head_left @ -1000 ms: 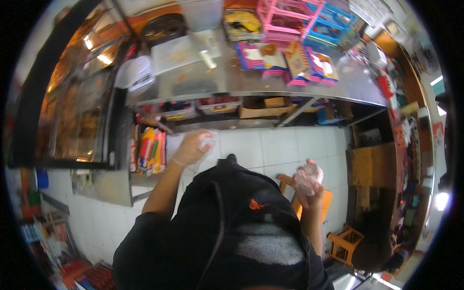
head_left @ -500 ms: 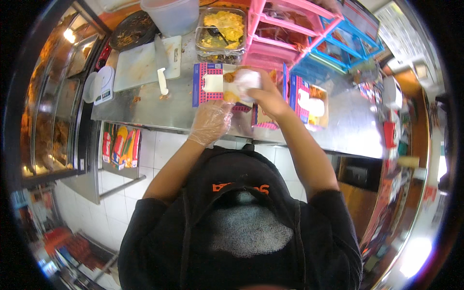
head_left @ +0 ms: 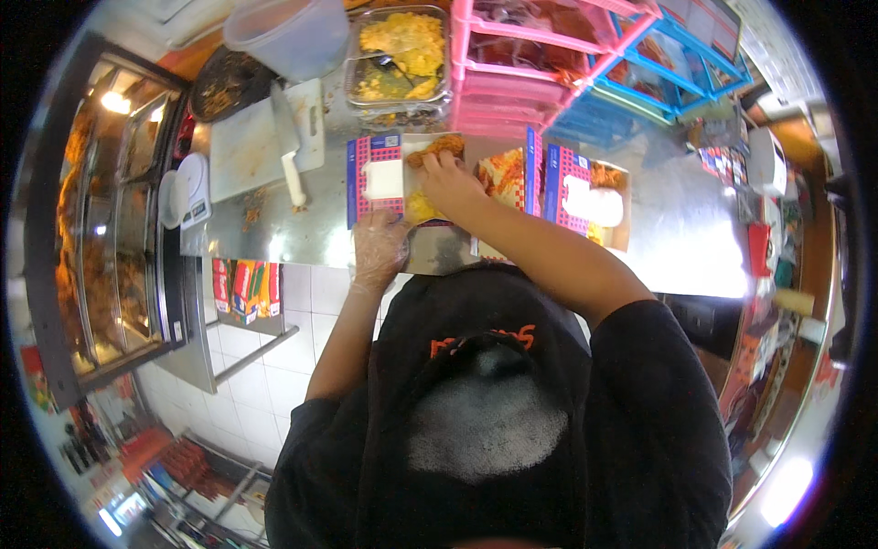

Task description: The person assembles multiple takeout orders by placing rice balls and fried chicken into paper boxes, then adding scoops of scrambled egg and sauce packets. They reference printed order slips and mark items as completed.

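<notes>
An open paper food box (head_left: 384,178) with a pink-and-blue patterned lid lies on the steel counter (head_left: 274,240). It holds a block of white rice and a fried golden piece (head_left: 436,146). My right hand (head_left: 450,180), bare, reaches into the box with its fingertips closed on the fried piece. My left hand (head_left: 379,245), in a clear plastic glove, rests with fingers spread on the counter at the box's near edge. Two more open boxes with food, the middle box (head_left: 501,176) and the right box (head_left: 587,198), lie to the right.
A white cutting board (head_left: 247,142) with a cleaver (head_left: 289,151) lies to the left. Behind the boxes stand a glass tray of yellow food (head_left: 402,53), a clear tub (head_left: 285,37), a pink rack (head_left: 535,69) and a blue rack (head_left: 681,64). A lit glass warmer (head_left: 101,210) stands at far left.
A second ago both hands were low, away from the counter. They then rose to the box holding something white. Now my right hand is in the box and my left has dropped to its near edge.
</notes>
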A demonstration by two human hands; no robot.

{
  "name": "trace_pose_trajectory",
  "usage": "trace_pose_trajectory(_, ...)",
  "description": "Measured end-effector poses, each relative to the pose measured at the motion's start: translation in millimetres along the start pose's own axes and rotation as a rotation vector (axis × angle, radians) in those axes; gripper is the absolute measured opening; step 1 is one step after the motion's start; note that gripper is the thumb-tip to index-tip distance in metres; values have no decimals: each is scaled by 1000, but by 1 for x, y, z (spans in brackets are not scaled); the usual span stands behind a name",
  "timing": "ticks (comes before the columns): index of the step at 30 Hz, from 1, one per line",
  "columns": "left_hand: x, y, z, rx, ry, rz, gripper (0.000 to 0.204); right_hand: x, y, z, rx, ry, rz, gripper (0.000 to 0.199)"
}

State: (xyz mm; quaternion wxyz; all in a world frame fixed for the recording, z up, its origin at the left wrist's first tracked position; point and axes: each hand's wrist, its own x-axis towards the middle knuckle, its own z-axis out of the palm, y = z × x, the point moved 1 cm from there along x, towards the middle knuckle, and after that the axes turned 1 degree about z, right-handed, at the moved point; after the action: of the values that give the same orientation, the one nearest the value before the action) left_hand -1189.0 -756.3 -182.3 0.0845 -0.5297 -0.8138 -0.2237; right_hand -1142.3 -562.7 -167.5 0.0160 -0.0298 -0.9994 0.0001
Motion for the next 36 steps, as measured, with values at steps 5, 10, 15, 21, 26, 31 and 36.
trace_pose_trajectory(5, -15, -23, -9, 105, 132, -89, 35, -12, 20, -28, 383, -158, 39, 36)
trace_pose_trajectory(10, -7, -100, -10, -425, 207, -796, 60, -103, 87, -62, 538, 514, 304, 30)
trace_pose_trajectory(15, 23, -112, -2, -1029, -94, -725, 58, -264, 189, -29, 355, 346, 1288, 44)
trace_pose_trajectory(21, 42, -58, -6, -817, -99, -486, 56, -328, 212, 25, 641, 116, 1104, 36)
trace_pose_trajectory(26, 47, -29, -16, -599, -35, -635, 56, -332, 227, 30, 770, 71, 1012, 36)
trace_pose_trajectory(31, 63, 71, -72, -69, 233, -584, 34, -338, 239, -13, 818, 238, 844, 46)
trace_pose_trajectory(36, 89, 282, -50, -1230, -294, -68, 76, -317, 225, -63, 1228, 236, 130, 57)
